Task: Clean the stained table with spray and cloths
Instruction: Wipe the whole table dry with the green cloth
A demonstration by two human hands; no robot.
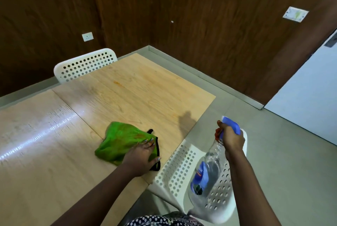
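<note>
While orange stains (118, 83) remain on the far part of the desk (54, 143), the left hand (141, 156), fingers flat and relaxed, should press the green cloth (118, 140) outward over them. The right hand (230, 137), off the desk's edge, has its fingers wrapped round the spray bottle (209, 169) neck; its blue label is too blurred to read.

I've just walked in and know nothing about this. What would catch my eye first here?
Most striking is the bright green cloth lying near the table's right edge, with the left hand resting flat on it. Beside it, off the table and over a white perforated chair, the right hand grips a clear spray bottle with a blue trigger head. Farther along the wooden table, an orange stain shows.
</note>
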